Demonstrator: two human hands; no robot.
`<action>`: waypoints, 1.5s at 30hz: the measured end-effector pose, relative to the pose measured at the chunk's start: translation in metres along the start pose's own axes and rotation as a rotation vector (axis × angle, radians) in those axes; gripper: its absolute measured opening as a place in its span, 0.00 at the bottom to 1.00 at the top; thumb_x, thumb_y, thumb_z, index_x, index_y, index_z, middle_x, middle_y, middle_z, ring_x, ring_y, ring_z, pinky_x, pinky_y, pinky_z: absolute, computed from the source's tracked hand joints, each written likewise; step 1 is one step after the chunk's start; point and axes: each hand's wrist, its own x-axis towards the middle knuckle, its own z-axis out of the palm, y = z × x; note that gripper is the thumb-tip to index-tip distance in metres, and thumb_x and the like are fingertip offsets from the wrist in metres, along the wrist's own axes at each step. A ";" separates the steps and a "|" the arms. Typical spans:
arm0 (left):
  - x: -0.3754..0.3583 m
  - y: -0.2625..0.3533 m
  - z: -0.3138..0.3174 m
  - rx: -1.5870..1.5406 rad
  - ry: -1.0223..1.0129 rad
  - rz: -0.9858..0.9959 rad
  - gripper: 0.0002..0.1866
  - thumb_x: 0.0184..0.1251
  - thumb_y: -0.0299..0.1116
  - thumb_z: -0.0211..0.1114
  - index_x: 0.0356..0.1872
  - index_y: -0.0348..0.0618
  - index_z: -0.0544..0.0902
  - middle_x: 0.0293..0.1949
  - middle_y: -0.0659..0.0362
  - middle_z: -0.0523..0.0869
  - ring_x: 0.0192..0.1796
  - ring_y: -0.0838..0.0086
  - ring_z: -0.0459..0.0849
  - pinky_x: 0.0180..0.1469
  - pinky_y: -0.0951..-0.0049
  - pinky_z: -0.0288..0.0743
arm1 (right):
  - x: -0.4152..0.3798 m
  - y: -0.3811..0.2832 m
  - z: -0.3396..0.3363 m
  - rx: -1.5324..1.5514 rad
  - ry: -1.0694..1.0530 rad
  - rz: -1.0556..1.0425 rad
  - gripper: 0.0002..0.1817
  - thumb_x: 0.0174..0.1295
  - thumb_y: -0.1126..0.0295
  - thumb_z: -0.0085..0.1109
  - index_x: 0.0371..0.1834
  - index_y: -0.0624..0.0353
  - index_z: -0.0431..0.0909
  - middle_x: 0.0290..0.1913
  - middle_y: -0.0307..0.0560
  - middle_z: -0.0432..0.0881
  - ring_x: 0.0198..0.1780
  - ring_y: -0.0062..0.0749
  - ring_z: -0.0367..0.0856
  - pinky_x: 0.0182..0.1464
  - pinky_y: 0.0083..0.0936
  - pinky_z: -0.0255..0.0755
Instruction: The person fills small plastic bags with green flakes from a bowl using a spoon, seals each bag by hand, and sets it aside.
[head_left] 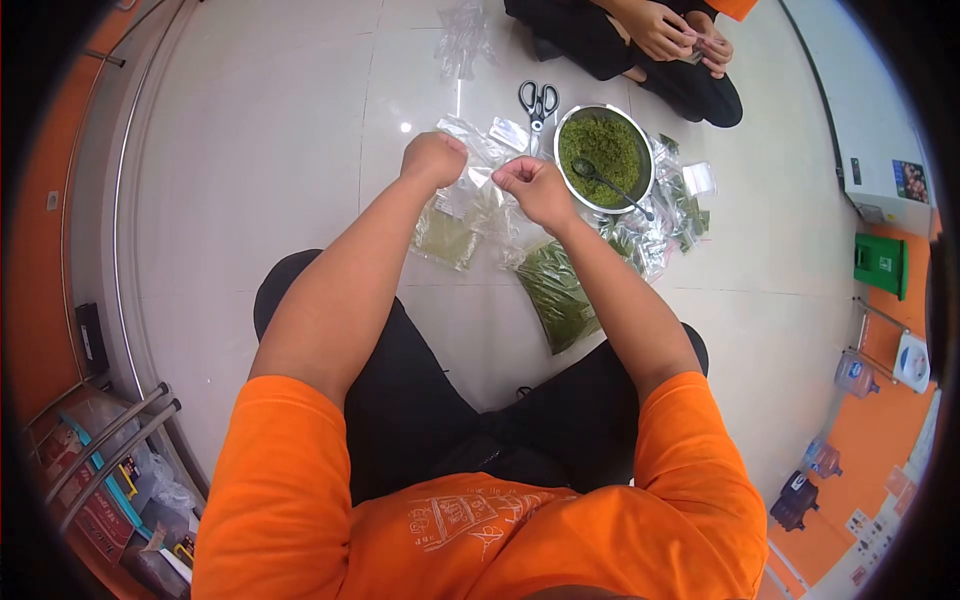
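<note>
My left hand (436,160) is closed at the upper left edge of a clear plastic bag (482,188). On the other side, my right hand (537,192) pinches with thumb and forefinger by the bag's right edge. The bag hangs between the two hands over other clear plastic on the floor. Just right of my right hand stands a metal bowl (651,150) of chopped green leaves (600,140), with a dark spoon (606,182) resting in it. Black-handled scissors (538,104) lie beyond my hands.
A large bag of green leaves (558,300) lies before my knees, and a flat bag with pale green contents (443,238) to its left. More plastic packets (684,200) lie right of the bowl. Across from me sits a person whose hands (680,38) hold a small item.
</note>
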 end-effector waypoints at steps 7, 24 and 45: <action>-0.024 0.031 0.011 -0.395 0.046 0.038 0.26 0.67 0.45 0.71 0.60 0.40 0.79 0.57 0.54 0.85 0.53 0.69 0.85 0.55 0.68 0.79 | -0.031 -0.047 -0.032 0.353 -0.001 0.045 0.05 0.71 0.74 0.59 0.47 0.60 0.78 0.46 0.41 0.87 0.42 0.19 0.80 0.46 0.19 0.74; -0.089 0.086 0.026 0.042 -0.129 0.677 0.21 0.67 0.32 0.70 0.59 0.42 0.77 0.43 0.56 0.89 0.47 0.71 0.85 0.54 0.69 0.77 | -0.087 -0.087 -0.096 -0.412 0.078 -0.259 0.11 0.66 0.67 0.66 0.44 0.62 0.86 0.37 0.47 0.86 0.38 0.25 0.83 0.44 0.24 0.76; -0.061 0.089 0.076 -0.360 -0.180 0.379 0.19 0.69 0.44 0.67 0.48 0.37 0.88 0.38 0.54 0.91 0.41 0.74 0.89 0.48 0.72 0.80 | -0.072 -0.046 -0.103 0.047 0.116 0.016 0.11 0.62 0.65 0.68 0.37 0.63 0.86 0.27 0.40 0.83 0.29 0.19 0.76 0.36 0.23 0.73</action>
